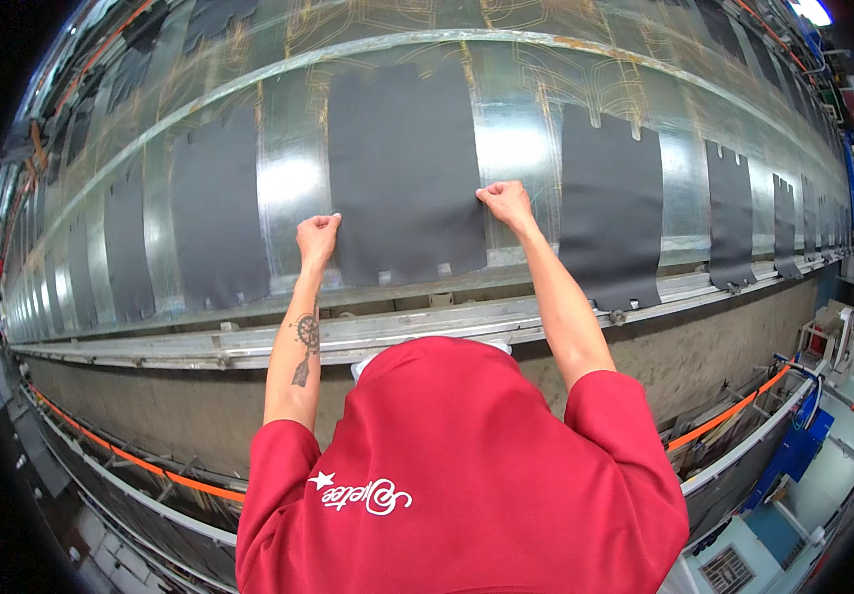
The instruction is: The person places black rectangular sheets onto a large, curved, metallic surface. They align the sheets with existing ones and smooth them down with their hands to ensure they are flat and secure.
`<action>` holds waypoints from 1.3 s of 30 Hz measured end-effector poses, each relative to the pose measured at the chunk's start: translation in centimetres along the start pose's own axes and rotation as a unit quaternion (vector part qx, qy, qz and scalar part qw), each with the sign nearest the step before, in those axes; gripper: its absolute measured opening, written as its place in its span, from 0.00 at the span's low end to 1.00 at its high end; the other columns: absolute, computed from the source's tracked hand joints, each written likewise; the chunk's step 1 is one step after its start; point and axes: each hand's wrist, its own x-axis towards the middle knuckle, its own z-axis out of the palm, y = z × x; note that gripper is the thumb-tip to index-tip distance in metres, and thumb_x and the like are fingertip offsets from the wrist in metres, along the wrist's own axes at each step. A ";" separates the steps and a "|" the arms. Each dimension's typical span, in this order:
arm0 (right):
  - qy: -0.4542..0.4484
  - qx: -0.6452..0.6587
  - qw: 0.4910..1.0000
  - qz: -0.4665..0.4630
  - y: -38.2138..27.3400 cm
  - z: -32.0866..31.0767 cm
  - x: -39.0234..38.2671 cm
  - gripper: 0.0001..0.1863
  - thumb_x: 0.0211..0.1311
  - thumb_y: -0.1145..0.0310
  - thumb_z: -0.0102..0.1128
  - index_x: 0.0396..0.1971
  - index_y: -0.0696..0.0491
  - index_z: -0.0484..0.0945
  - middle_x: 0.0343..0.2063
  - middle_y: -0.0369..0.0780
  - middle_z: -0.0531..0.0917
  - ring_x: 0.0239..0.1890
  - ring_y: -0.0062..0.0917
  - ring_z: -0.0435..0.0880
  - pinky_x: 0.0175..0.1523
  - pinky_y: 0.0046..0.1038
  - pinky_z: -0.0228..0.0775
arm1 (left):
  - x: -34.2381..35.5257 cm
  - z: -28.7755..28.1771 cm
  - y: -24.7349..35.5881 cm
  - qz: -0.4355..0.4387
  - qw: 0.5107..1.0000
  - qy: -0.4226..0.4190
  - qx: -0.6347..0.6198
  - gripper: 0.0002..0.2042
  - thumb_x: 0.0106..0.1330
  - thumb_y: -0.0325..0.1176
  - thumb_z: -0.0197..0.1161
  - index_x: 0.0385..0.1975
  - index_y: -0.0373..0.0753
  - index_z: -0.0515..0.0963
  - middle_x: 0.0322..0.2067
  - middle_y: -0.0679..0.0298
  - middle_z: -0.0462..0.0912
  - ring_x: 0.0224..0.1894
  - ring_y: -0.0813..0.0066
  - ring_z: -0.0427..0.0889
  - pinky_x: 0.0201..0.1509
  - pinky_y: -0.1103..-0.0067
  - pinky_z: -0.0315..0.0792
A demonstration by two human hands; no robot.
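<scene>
A dark grey cut fabric panel (402,168) lies on the long glossy table in front of me. My left hand (318,240) is closed, its thumb and fingers pinching the panel's left edge. On the opposite side, my right hand (508,205) pinches the right edge, slightly farther from me than the left. Between the two hands the cloth looks mostly smooth, with a slight ripple near its lower right. Small pale tabs (444,269) show along its near edge.
Similar dark panels lie in a row, one to the left (217,208) and one to the right (610,198), whose near end hangs toward the metal rail (377,332). A rusty-marked metal strip (387,42) crosses the table's far part. Behind me runs another table with an orange edge (140,460).
</scene>
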 end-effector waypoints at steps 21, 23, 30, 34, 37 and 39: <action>0.100 0.042 0.994 -0.030 -0.7 2.0 3.5 0.14 0.52 0.55 0.70 0.29 0.50 0.88 0.25 0.38 0.88 0.29 0.26 0.87 0.38 0.30 0.77 | 5.8 1.8 -1.6 -0.009 0.998 0.003 -0.059 0.14 0.60 0.38 0.72 0.36 0.31 0.86 0.29 0.61 0.88 0.32 0.77 0.83 0.40 0.78 0.76; 0.098 0.041 0.994 -0.025 -0.8 2.0 3.4 0.14 0.53 0.55 0.70 0.29 0.50 0.88 0.25 0.38 0.88 0.30 0.27 0.88 0.38 0.30 0.77 | 5.8 1.8 -1.7 -0.008 0.998 -0.001 -0.069 0.14 0.60 0.37 0.72 0.35 0.31 0.86 0.29 0.61 0.88 0.31 0.77 0.83 0.40 0.78 0.76; 0.100 0.035 0.994 -0.021 -1.1 1.9 3.2 0.15 0.53 0.53 0.70 0.29 0.49 0.88 0.27 0.39 0.89 0.31 0.30 0.88 0.40 0.33 0.78 | 5.7 2.0 -1.7 0.002 0.996 0.012 -0.086 0.13 0.60 0.36 0.72 0.36 0.30 0.86 0.28 0.61 0.88 0.30 0.78 0.83 0.39 0.79 0.75; 0.105 0.031 0.994 -0.014 -1.1 1.9 3.1 0.15 0.53 0.53 0.69 0.30 0.49 0.88 0.27 0.39 0.89 0.32 0.30 0.88 0.41 0.33 0.78 | 5.6 1.9 -1.5 -0.004 0.997 0.003 -0.078 0.13 0.60 0.36 0.71 0.36 0.30 0.86 0.28 0.61 0.88 0.30 0.78 0.82 0.39 0.79 0.75; 0.108 0.028 0.994 -0.009 -1.3 2.0 3.1 0.15 0.53 0.53 0.69 0.30 0.49 0.88 0.27 0.38 0.89 0.32 0.31 0.88 0.41 0.34 0.78 | 5.9 1.9 -2.0 -0.002 0.997 0.004 -0.083 0.13 0.60 0.36 0.71 0.36 0.30 0.86 0.28 0.62 0.87 0.30 0.79 0.82 0.38 0.79 0.75; 0.109 0.032 0.994 -0.007 -1.3 2.0 3.0 0.14 0.53 0.53 0.69 0.30 0.48 0.88 0.28 0.39 0.89 0.33 0.33 0.89 0.42 0.36 0.78 | 6.0 2.0 -2.2 0.003 0.996 0.005 -0.092 0.13 0.60 0.36 0.71 0.35 0.30 0.85 0.28 0.62 0.87 0.30 0.79 0.82 0.38 0.79 0.75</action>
